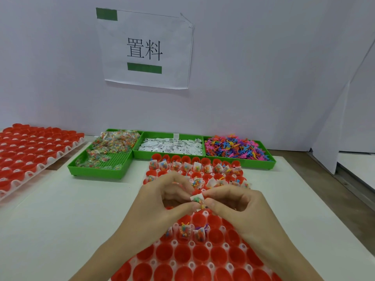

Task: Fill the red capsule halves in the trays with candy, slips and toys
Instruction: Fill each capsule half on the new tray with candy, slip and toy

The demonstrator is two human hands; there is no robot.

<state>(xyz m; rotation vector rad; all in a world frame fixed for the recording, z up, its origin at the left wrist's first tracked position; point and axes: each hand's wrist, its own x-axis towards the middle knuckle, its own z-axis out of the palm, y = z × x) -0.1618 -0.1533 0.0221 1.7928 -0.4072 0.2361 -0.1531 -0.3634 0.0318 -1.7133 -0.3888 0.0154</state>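
A white tray of red capsule halves lies in front of me. Its far rows hold candy packets, slips and toys; three halves nearer me are filled too, while the nearest rows of halves look hollow. Above the tray's middle, my left hand and my right hand meet and together pinch a small candy packet with a white slip. More small pieces sit in my left hand's curled fingers.
Three green bins stand at the back: candy packets, white slips, coloured plastic toys. A second tray of red halves sits at the far left. A paper sign hangs on the white wall.
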